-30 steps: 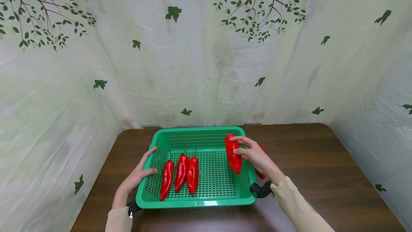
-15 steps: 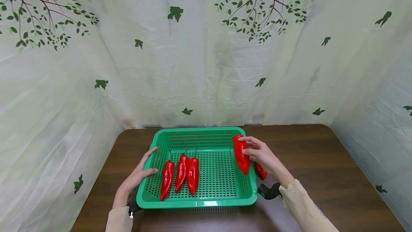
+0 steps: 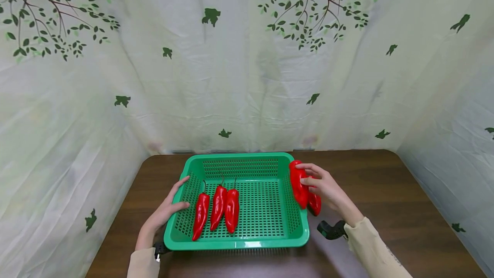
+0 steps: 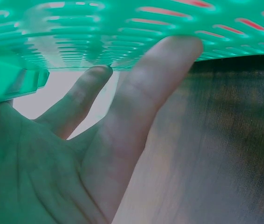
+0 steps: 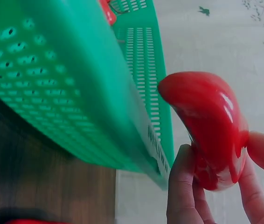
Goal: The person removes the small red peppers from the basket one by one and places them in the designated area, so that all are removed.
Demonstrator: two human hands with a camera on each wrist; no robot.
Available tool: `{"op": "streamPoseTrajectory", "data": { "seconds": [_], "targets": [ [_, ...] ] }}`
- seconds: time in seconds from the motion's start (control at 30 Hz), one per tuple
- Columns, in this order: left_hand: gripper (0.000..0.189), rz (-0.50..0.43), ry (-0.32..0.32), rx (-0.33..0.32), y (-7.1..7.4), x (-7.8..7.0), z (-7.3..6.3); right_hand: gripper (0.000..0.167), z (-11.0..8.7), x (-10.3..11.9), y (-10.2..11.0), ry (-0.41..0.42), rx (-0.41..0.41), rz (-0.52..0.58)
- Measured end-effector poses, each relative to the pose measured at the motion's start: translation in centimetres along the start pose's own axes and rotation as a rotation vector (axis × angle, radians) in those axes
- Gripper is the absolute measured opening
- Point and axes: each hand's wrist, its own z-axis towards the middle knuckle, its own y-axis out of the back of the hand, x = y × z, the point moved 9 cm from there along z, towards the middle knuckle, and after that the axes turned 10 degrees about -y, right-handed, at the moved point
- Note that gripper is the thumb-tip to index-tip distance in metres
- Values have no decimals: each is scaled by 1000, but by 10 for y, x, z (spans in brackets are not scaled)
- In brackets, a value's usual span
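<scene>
My right hand [image 3: 324, 185] pinches a plump, glossy red pepper [image 3: 299, 183] between thumb and fingers. In the head view this pepper overlaps the right rim of the green plastic basket [image 3: 235, 243]; the right wrist view shows the same pepper [image 5: 211, 116] just outside the basket wall. Behind the fingers a second red pepper [image 3: 314, 204] lies on the table, partly hidden. My left hand [image 3: 164, 213] holds the basket's left side, thumb and a finger over the rim. In the left wrist view other fingers [image 4: 136, 88] of it reach against the basket from below.
Three red peppers with thin stems lie in the basket's left half, among them a leftmost pepper [image 3: 201, 216]. Beneath the basket is a dark wooden table [image 3: 370, 192]. A pale leaf-printed curtain [image 3: 247, 76] surrounds the table's back and sides.
My right hand has carried its pepper rightward, from over the basket's inside to its right rim. More of the pepper on the table shows now. The left hand stays put.
</scene>
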Motion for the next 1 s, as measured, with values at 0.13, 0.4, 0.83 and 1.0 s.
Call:
{"op": "streamPoseTrajectory", "data": {
  "seconds": [0.13, 0.4, 0.83, 1.0],
  "targets": [
    [75, -1, 1, 0, 0, 0, 0, 47, -2, 0, 7, 9, 3, 6],
    [76, 13, 2, -2, 1, 0, 0, 44, -4, -3, 20, 41, -4, -3],
    [76, 31, 2, -9, 1, 0, 0, 42, -7, -9, 35, 30, -38, 21],
    [76, 39, -3, -7, 0, -1, 0, 41, -7, -13, 41, 32, -39, 35]
  ]
}}
